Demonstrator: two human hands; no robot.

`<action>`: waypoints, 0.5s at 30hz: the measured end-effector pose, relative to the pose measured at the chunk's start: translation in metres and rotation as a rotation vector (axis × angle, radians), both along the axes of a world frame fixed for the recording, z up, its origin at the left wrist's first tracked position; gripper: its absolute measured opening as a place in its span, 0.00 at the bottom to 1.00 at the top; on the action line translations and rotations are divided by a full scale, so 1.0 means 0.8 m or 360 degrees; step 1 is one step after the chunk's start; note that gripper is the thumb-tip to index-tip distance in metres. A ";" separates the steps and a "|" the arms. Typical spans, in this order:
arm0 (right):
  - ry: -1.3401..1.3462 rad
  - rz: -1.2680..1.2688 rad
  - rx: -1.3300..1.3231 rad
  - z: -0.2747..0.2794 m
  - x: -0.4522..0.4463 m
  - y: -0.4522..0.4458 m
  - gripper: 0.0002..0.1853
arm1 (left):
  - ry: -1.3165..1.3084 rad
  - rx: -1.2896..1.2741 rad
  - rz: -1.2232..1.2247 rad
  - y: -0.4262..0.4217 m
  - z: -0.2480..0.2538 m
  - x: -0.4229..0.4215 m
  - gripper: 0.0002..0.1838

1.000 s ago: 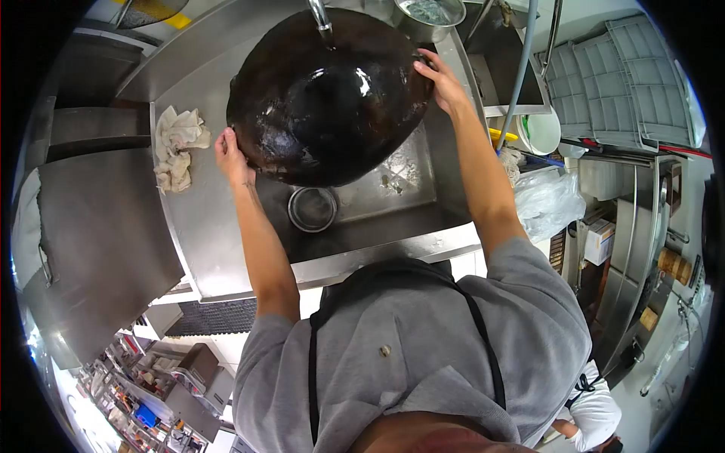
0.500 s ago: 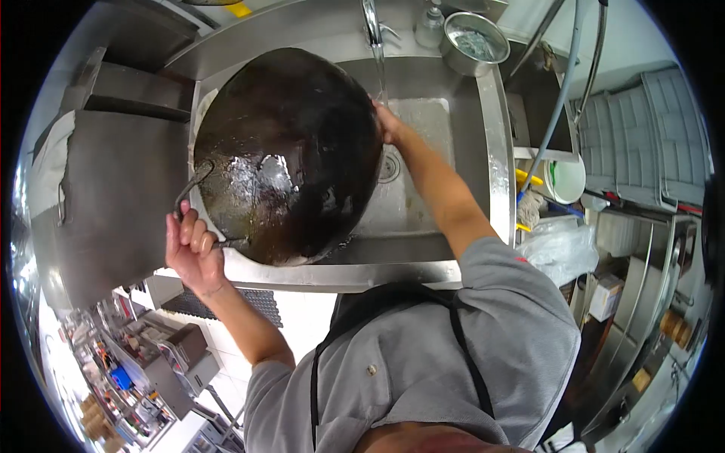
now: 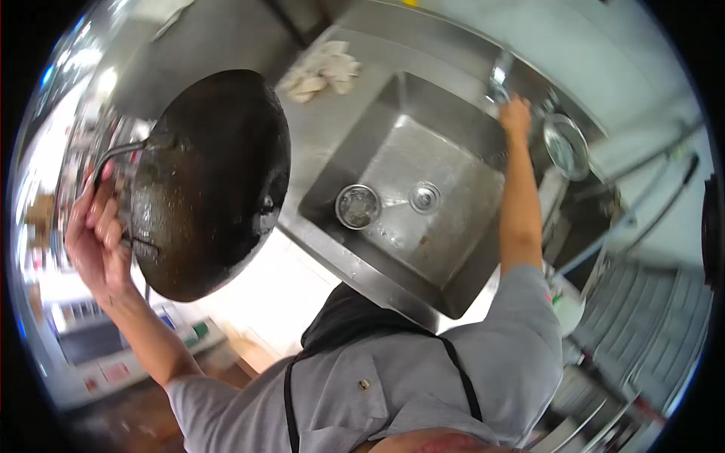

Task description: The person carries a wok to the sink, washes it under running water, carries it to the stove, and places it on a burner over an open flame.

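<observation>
Left hand: the grip (image 3: 98, 234) is curling shut round the handle, fingers wrapped, bearing the wok alone.
Handle: the looped bar (image 3: 119, 151) is projecting from the wok towards the palm.
Wok: it (image 3: 215, 181) is hanging left of the sink, tilted steeply and glistening in patches. Wetting is appearing done; drying and setting down are remaining undone, in my judgement.
Cloth: the crumpled rag (image 3: 325, 72) is lying on the desk (image 3: 311, 140) beyond the wok, apart from both hands.
Tin: a small round vessel (image 3: 358, 207) is sitting in the sink (image 3: 453, 245), left of the drain (image 3: 424, 198), taking up part of the floor and standing in the way of anything wide being laid flat there.
Sink: its bottom is shining with wet. The raised front rim is forming a barrier on the wok's side.
Tap: it (image 3: 498, 78) is standing at the far edge; whether water is running, I cannot tell.
Right hand: it (image 3: 515, 117) is reaching to the tap, fingers at or near its base; blur is hiding whether the grip is pinching or merely touching.
Pot: a metal vessel (image 3: 566, 147) is standing just beside the right hand, crowding that corner.
Hose: it (image 3: 604, 240) is running down past the sink's right side.
</observation>
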State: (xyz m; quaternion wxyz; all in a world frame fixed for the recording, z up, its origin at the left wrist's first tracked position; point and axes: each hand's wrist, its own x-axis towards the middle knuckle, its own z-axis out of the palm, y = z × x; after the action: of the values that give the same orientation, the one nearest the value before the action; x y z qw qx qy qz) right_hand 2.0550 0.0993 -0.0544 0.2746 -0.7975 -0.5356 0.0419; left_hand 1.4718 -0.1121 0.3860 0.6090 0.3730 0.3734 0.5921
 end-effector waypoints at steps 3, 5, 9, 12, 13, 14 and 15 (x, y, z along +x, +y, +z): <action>-0.0714 0.0377 -0.0724 0.032 -0.001 0.042 0.19 | 0.0025 0.0070 0.0325 -0.046 0.002 -0.068 0.21; -0.0197 0.0219 -0.0456 -0.065 0.078 0.094 0.23 | 0.0026 0.0076 0.0555 -0.092 -0.012 -0.102 0.17; 0.1693 0.0210 0.0058 0.013 0.091 0.126 0.12 | 0.0106 -0.0026 0.0939 -0.177 -0.060 -0.188 0.13; 0.2348 0.0532 0.0340 0.038 0.077 0.121 0.07 | 0.0165 -0.0207 0.1163 -0.189 -0.110 -0.252 0.13; 0.1757 0.0577 0.0421 0.031 0.060 0.103 0.06 | 0.0199 -0.0253 0.1205 -0.195 -0.129 -0.278 0.13; 0.1457 0.0695 0.0444 0.033 0.036 0.071 0.06 | 0.0223 -0.0330 0.1257 -0.205 -0.149 -0.301 0.12; 0.1687 0.0316 0.0249 0.022 0.018 0.056 0.06 | 0.0250 -0.0388 0.1311 -0.216 -0.165 -0.325 0.11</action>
State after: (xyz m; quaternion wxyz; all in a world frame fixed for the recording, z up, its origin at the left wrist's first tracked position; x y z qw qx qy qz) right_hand 2.0697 0.1437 -0.0365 0.5601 -0.5901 -0.3980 0.4239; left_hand 1.2119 -0.2850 0.2539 0.3312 0.1621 0.6032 0.7072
